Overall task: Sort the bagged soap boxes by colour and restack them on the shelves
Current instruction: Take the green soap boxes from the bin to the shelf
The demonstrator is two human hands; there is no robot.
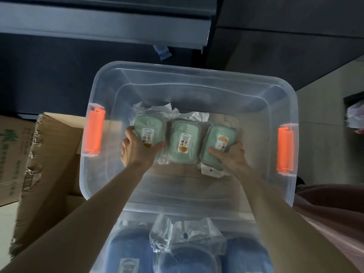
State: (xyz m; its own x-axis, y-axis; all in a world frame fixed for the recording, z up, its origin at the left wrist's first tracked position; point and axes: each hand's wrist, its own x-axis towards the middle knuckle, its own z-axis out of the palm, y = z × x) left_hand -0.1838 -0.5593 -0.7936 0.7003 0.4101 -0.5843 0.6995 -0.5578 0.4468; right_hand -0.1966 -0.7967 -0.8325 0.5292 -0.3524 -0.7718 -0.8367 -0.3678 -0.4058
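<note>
The clear rectangular plastic storage bin [193, 73], fitted with an orange handle on its left end [94, 133] and an orange handle on its right end [285, 150], contained three pale green rectangular soap boxes, each sealed in a clear plastic bag and laid side by side in one row on the bin floor. The left hand [137, 150] gripped the left green soap box [151, 125], with the thumb laid across the labelled lid and the fingers curled round the outer left edge. The right hand [231, 157] gripped the right green soap box [212, 134] in the same manner, thumb on the lid and fingers wrapped round the outer right edge. The middle green soap box [184, 134] lay between the two, just beside each. Both forearms reached in over the near rim. At the bottom of the view, three blue bagged soap boxes [187, 259] lay in a row; whether they sat under the bin or in front of it could not be determined. A brown printed cardboard carton [49, 154] stood left of the bin. A grey shelf edge [98, 26] ran across the upper left.
</note>
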